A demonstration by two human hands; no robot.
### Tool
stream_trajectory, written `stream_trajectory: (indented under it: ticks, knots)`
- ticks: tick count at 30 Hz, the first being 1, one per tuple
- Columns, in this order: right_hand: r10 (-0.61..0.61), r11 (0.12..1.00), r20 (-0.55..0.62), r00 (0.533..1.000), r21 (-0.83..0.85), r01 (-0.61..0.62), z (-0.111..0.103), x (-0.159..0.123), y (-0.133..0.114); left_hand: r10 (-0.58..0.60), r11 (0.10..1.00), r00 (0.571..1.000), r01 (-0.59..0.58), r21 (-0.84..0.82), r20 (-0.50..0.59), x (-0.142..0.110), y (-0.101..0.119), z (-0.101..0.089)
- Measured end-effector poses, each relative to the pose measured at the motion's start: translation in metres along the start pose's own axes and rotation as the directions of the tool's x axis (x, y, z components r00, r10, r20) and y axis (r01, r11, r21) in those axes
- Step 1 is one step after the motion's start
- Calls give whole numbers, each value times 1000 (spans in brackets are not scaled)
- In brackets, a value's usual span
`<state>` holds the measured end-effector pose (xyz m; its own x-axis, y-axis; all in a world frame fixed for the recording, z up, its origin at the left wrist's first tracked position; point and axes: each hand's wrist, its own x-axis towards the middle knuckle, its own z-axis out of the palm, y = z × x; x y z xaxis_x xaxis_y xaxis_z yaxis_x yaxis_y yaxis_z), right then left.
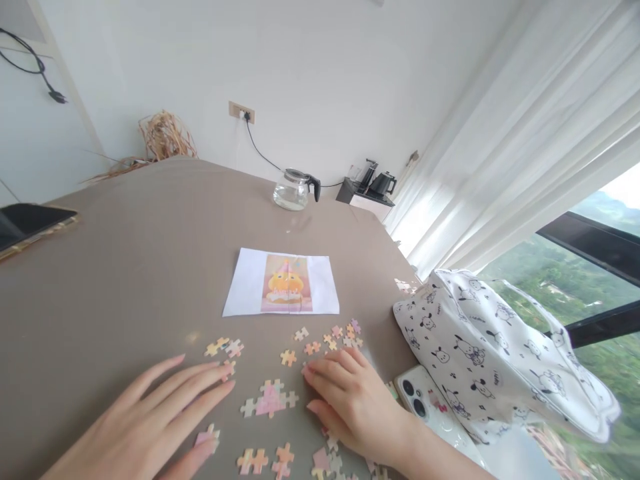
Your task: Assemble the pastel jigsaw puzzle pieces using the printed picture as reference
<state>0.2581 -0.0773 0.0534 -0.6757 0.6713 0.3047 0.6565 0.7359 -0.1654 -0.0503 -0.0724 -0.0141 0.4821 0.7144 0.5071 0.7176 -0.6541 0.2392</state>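
My left hand (150, 413) lies low over the table with its fingers spread. Its middle fingertips reach a puzzle piece (229, 369), and another piece (209, 437) lies by the thumb. My right hand (350, 393) is curled palm down among loose puzzle pieces, its fingers close together; whatever is under them is hidden. Between the hands lies a small joined cluster of pink and pale pieces (270, 399). Nearer me are joined orange pieces (253, 461) and a second pair (283, 461). Several loose pieces (337, 331) lie beyond my right hand.
A creased paper (320, 283) with a printed cake-like picture lies ahead on the table (150, 267). Behind it stands a glass pot (291, 191). At right are a white patterned bag (480, 347) and a phone (434, 403). A dark device (30, 223) lies far left.
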Motion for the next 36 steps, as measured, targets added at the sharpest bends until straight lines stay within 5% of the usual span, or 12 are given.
stream_trajectory:
  ticks: [3, 10, 15, 22, 25, 32, 36]
  knots:
    - [48, 997, -1, 999, -66, -48, -3, -7, -3, -108, 984, 994, 106, -145, -6, 4, 4, -5]
    - [-5, 991, 25, 1000, -137, 8, -15, -18, -43, 37, 993, 999, -33, -117, 25, 6, 7, -13]
    - [-2, 996, -96, 995, -84, -6, 0, -28, -64, 239, 967, 971, -240, -82, -13, 3, 10, -20]
    - [13, 997, -135, 991, -71, -23, 12, -32, -61, 464, 882, 874, -472, 25, 143, -9, 0, -11]
    - [19, 998, -125, 992, -65, -27, 11, -33, -61, 479, 872, 856, -490, 11, 192, -9, -1, -9]
    - [57, 997, -135, 989, -38, -62, 6, -31, -60, 397, 915, 896, -404, -6, 198, 0, 11, -22]
    - [69, 995, -139, 988, -64, -79, 4, -27, -61, 452, 887, 868, -462, -3, 205, 2, 14, -23]
